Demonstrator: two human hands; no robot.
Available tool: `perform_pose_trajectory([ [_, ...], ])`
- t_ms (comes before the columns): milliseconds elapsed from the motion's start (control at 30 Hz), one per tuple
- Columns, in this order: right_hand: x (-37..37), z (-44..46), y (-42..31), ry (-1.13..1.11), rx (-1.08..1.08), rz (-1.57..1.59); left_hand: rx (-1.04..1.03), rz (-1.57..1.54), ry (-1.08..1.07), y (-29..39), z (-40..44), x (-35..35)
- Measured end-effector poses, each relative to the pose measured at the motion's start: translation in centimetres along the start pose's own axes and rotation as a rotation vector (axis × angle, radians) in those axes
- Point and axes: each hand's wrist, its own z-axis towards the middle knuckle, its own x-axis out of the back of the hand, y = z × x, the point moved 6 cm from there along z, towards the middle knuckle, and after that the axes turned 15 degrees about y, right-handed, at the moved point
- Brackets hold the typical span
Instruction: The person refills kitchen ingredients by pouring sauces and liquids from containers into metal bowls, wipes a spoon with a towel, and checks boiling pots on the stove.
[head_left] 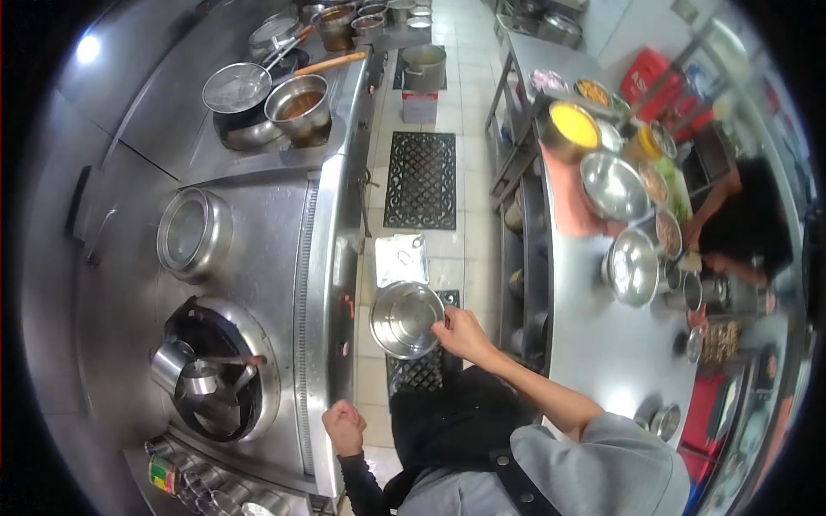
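Note:
My right hand (465, 335) grips the rim of a round stainless steel pot (400, 320) and holds it out over the aisle floor. The pot is tilted so that its shiny inside faces me, with no food visible in it. Beside the front edge of the steel cooking range (331, 301), my left hand (344, 427) is curled into a loose fist, and I see nothing in it. Nearest to that hand on the range is a wok burner (258, 361) with a ladle (201, 380) and a metal cup (172, 365) resting in it.
A lidded pot (194, 234), a strainer (237, 88) and a pot of brown sauce (298, 107) stand on the range. Floor mats (420, 181) line the aisle. Metal bowls (634, 267) and a yellow-filled container (574, 127) sit on the right counter. Another person (744, 215) works behind it.

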Motion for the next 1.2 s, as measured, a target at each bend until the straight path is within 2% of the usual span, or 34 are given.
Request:
perform_pose_trajectory([
  [33, 0.4, 2.4, -0.2, 0.022, 0.024, -0.009, -0.037, -0.056, 0.042, 1.1, 0.9, -1.6],
  [200, 1.8, 13.9, -1.0, 0.125, 0.033, -0.065, 0.002, -0.195, -0.019, 4.2, 8.0, -7.9],
  [267, 2.5, 18.0, -0.8, 0.173, -0.018, -0.047, 0.032, -0.187, -0.07, 5.3, 12.1, -10.7],
  [300, 3.0, 20.2, -0.5, 0.22, -0.02, -0.057, 0.054, -0.221, -0.181, 5.5, 14.6, -12.3],
  [400, 4.5, 26.2, 0.3, 0.331, -0.118, 0.02, 0.149, -0.19, -0.261, 11.5, 19.6, -18.5],
  [433, 4.9, 28.4, 0.4, 0.365, -0.142, 0.08, 0.076, -0.107, -0.345, 13.4, 21.4, -20.5],
  [500, 4.2, 34.1, 4.1, 0.411, -0.17, 0.189, -0.046, 0.068, -0.346, 17.7, 23.6, -24.3],
  [533, 5.1, 36.2, 2.0, 0.406, -0.244, 0.211, -0.104, 0.164, -0.343, 20.0, 24.5, -26.0],
  [567, 5.2, 39.2, 1.7, 0.416, -0.28, 0.298, -0.044, 0.209, -0.371, 21.2, 25.6, -27.4],
  [633, 5.5, 45.4, 0.3, 0.431, -0.313, 0.484, -0.1, 0.26, -0.383, 22.0, 28.1, -30.4],
  [667, 5.4, 49.6, 1.1, 0.456, -0.294, 0.503, -0.126, 0.283, -0.385, 21.9, 29.5, -31.8],
  [767, 5.3, 61.8, -2.2, 0.478, -0.316, 0.683, -0.061, 0.359, -0.295, 19.0, 33.5, -34.4],
  [867, 5.4, 76.5, -6.5, 0.503, -0.244, 0.755, 0.006, 0.422, -0.216, 14.1, 36.2, -36.2],
  [933, 4.7, 86.2, -8.7, 0.508, -0.115, 0.861, 0.18, 0.36, -0.123, 12.4, 36.4, -37.2],
  [1000, 3.6, 96.3, -10.3, 0.534, -0.153, 0.855, 0.331, 0.3, -0.106, 14.5, 35.7, -40.4],
  [1033, 2.5, 101.8, -10.5, 0.544, -0.078, 0.928, 0.363, 0.294, -0.099, 15.2, 35.7, -41.8],
  [1067, 1.8, 106.0, -11.7, 0.525, -0.035, 0.996, 0.377, 0.304, -0.092, 16.3, 35.9, -43.1],
  [1133, -0.1, 114.8, -11.8, 0.541, -0.036, 0.918, 0.38, 0.302, -0.047, 17.1, 36.5, -44.6],
  [1200, -1.7, 121.3, -12.1, 0.591, -0.123, 0.996, 0.386, 0.29, 0.014, 18.2, 36.9, -46.1],
])
